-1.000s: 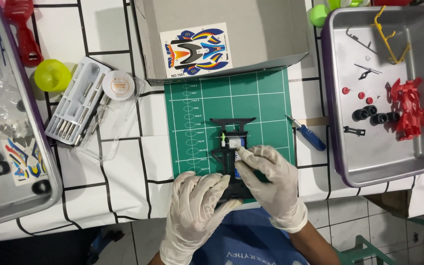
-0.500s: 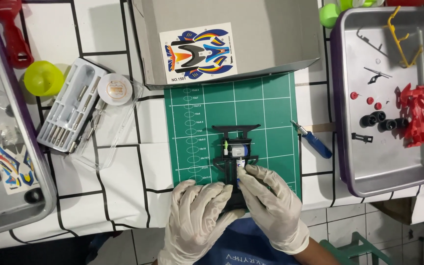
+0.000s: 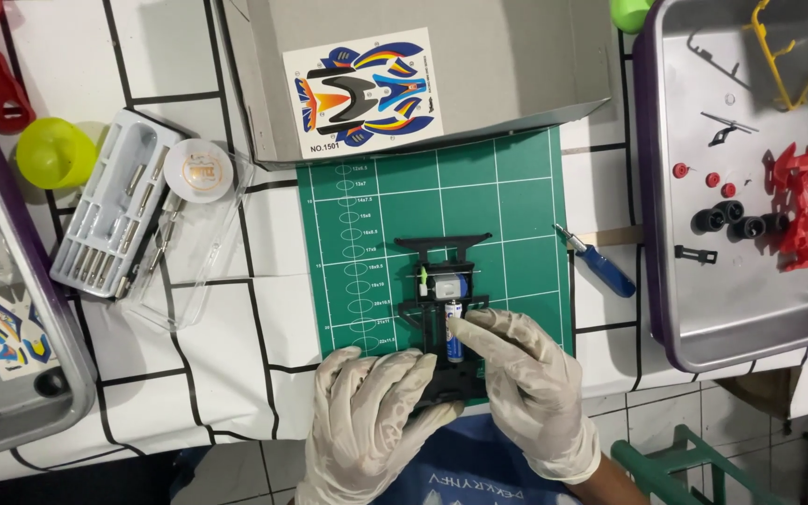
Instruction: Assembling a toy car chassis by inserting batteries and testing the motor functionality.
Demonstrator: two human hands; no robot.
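On the green gridded cutting mat (image 3: 479,201) in front of you lies the black plastic toy-car chassis (image 3: 443,318), which looks light, stiff and thin-ribbed, so brace it by its side rails rather than its slim bumper bars. Your gloved left hand (image 3: 371,421) is curled around its near end, holding it down. Your gloved right hand (image 3: 526,379) pinches narrowly on the small blue-and-white cylindrical battery (image 3: 454,329) in its bay, smooth and likely slippery under latex.
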